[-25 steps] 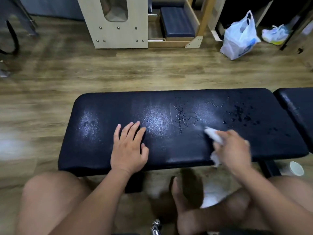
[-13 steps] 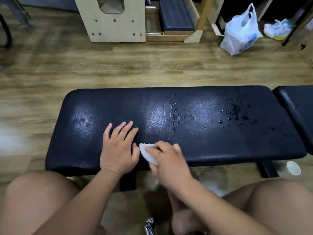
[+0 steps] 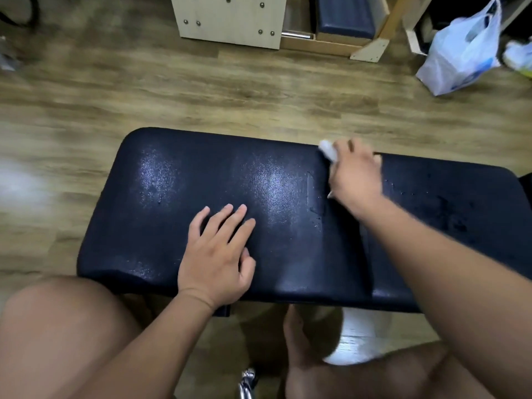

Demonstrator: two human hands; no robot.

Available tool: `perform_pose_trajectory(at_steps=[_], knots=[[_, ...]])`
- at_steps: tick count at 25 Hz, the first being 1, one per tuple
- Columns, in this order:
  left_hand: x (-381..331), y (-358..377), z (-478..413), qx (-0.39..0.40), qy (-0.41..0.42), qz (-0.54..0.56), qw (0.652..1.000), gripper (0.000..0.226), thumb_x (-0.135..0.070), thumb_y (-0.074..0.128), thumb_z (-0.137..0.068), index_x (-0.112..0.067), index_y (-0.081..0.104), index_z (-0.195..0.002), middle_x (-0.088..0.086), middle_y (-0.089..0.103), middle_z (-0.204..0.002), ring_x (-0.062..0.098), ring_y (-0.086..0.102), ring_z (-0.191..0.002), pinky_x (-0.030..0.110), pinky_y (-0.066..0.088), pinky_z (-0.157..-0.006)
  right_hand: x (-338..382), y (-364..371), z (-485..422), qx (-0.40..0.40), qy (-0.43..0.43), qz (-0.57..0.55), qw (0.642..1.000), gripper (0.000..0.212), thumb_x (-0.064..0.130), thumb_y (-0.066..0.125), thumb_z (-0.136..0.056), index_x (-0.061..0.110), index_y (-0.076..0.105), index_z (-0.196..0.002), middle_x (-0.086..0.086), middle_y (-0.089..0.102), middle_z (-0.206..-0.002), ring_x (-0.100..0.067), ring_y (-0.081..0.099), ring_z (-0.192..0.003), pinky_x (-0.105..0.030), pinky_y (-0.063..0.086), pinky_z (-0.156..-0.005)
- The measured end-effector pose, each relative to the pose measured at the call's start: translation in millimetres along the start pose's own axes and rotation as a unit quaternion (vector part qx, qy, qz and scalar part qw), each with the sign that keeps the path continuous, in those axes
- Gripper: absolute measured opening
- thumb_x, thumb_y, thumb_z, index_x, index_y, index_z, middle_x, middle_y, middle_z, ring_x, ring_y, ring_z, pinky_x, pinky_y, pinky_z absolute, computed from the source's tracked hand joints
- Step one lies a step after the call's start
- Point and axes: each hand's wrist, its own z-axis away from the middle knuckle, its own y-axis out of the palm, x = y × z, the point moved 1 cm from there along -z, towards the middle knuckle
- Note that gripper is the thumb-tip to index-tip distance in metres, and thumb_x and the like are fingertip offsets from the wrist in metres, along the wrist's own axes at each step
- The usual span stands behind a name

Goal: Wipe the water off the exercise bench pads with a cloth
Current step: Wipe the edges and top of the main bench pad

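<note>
A dark blue bench pad (image 3: 161,214) stretches across the middle of the view, shiny with a damp film. Water droplets (image 3: 443,208) still bead on its right part. My right hand (image 3: 355,180) grips a small white cloth (image 3: 326,148) and holds it against the pad's far edge; only the cloth's tip shows past my fingers. My left hand (image 3: 216,257) lies flat on the pad near its front edge, fingers straight and spread.
A wooden frame (image 3: 230,21) with a blue cushion (image 3: 344,17) stands on the wood floor behind the bench. A white plastic bag (image 3: 460,53) sits at the back right. My bare knees and a foot (image 3: 296,341) are below the bench.
My right hand has swept the cloth from the pad's front edge beside my left hand up to the far edge and rightward. The left hand has stayed flat on the pad.
</note>
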Motion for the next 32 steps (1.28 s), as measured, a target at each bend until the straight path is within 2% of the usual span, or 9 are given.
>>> perform_pose_trajectory(at_steps=[6,9,12,14,17,20,22,27,32], knots=[[-1,1,0,-0.004,0.002,0.000,1.000,0.050,-0.025,0.049,-0.078,-0.010,0.067,-0.122,0.008,0.059,-0.139,0.031,0.054,-0.129,0.054,0.030,-0.112,30,-9,143,0.070,-0.372,-0.063,0.924,0.049,0.028,0.061,-0.061,0.025,0.055,-0.110,-0.003,0.059,-0.099,-0.028,0.055,-0.083,-0.040,0.036,-0.070],[-1,1,0,-0.006,-0.002,-0.004,1.000,0.049,-0.023,0.050,-0.077,-0.010,0.068,-0.121,0.008,0.060,-0.138,0.031,0.054,-0.129,0.053,0.031,-0.112,-35,-3,58,0.032,-0.212,0.034,0.976,0.065,0.021,0.072,-0.059,0.024,0.047,-0.119,-0.015,0.058,-0.104,-0.037,0.057,-0.092,-0.046,0.038,-0.077],[-1,1,1,-0.003,-0.002,-0.001,1.000,0.049,-0.024,0.049,-0.078,-0.010,0.068,-0.121,0.008,0.060,-0.138,0.030,0.054,-0.129,0.052,0.031,-0.112,-97,-9,-14,0.031,0.080,0.048,0.995,0.038,0.016,0.059,-0.081,0.010,0.048,-0.117,-0.022,0.050,-0.116,-0.041,0.050,-0.106,-0.052,0.039,-0.091],[-2,0,0,0.002,-0.004,-0.002,1.000,0.049,-0.025,0.048,-0.078,-0.011,0.068,-0.121,0.008,0.059,-0.138,0.030,0.054,-0.129,0.052,0.032,-0.112,-75,-7,-8,0.003,0.135,0.006,0.991,0.031,0.015,0.050,-0.087,0.009,0.049,-0.117,-0.022,0.050,-0.118,-0.040,0.049,-0.109,-0.051,0.039,-0.091],[-1,0,-1,0.011,-0.007,-0.001,1.000,0.050,-0.026,0.049,-0.078,-0.011,0.068,-0.122,0.008,0.059,-0.139,0.030,0.054,-0.129,0.053,0.033,-0.110,7,3,73,-0.004,-0.061,-0.048,0.997,0.032,0.012,0.052,-0.081,0.013,0.057,-0.113,-0.014,0.056,-0.107,-0.036,0.053,-0.093,-0.046,0.039,-0.078],[0,0,0,0.014,0.000,-0.001,1.000,0.052,-0.027,0.048,-0.077,-0.011,0.067,-0.123,0.009,0.058,-0.140,0.031,0.053,-0.130,0.053,0.034,-0.109,58,-6,179,0.041,-0.327,-0.075,0.941,0.032,0.018,0.056,-0.077,0.021,0.055,-0.109,-0.003,0.057,-0.098,-0.027,0.054,-0.081,-0.040,0.038,-0.068],[0,0,0,0.013,-0.001,-0.002,1.000,0.052,-0.027,0.048,-0.077,-0.011,0.067,-0.123,0.009,0.058,-0.140,0.031,0.053,-0.130,0.053,0.034,-0.110,36,-9,160,0.043,-0.375,-0.062,0.924,0.050,0.024,0.057,-0.067,0.025,0.047,-0.117,-0.002,0.059,-0.100,-0.024,0.053,-0.084,-0.039,0.037,-0.069],[1,1,0,0.018,-0.008,-0.001,1.000,0.051,-0.027,0.049,-0.077,-0.012,0.067,-0.122,0.008,0.059,-0.139,0.030,0.054,-0.129,0.053,0.034,-0.110,-53,3,10,0.014,-0.094,0.070,0.993,0.039,0.016,0.054,-0.078,0.013,0.048,-0.117,-0.016,0.052,-0.109,-0.036,0.053,-0.097,-0.043,0.034,-0.080],[-2,-3,-1,0.027,-0.016,0.009,0.999,0.050,-0.027,0.050,-0.076,-0.012,0.068,-0.120,0.008,0.060,-0.137,0.030,0.054,-0.128,0.052,0.033,-0.110,-28,0,43,0.005,0.003,0.012,1.000,0.037,0.012,0.052,-0.084,0.014,0.051,-0.121,-0.016,0.052,-0.113,-0.037,0.049,-0.100,-0.046,0.038,-0.081]])
